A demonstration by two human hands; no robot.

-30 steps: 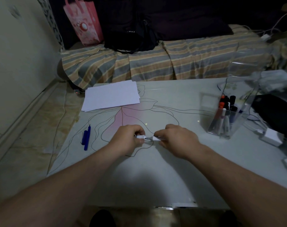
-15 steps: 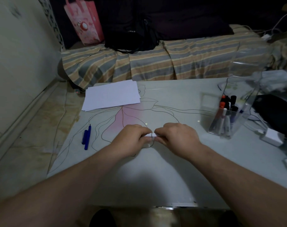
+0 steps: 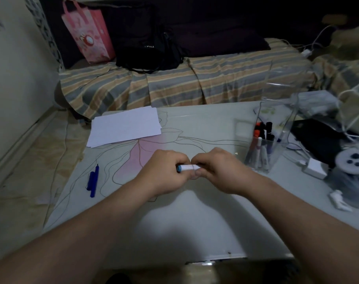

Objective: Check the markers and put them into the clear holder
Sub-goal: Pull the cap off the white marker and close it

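Note:
Both my hands meet over the middle of the table on one white marker (image 3: 188, 167) with a blue end. My left hand (image 3: 166, 174) grips its blue-tipped end, and my right hand (image 3: 217, 169) grips the other end. The marker lies level between them, just above the tabletop. To the right stands the clear holder (image 3: 277, 148) with several markers upright inside, some with black and orange caps. A blue marker (image 3: 93, 180) lies alone on the table's left side.
The pale table (image 3: 174, 222) carries a drawn outline with a pink patch. A stack of white paper (image 3: 125, 126) lies at the back left. Cables, a white charger (image 3: 316, 168), a dark case and plastic bags crowd the right edge. A striped bed stands behind.
The two parts held apart a second ago have been pushed together into one marker. My hands have closed in on each other and stayed at the table's middle.

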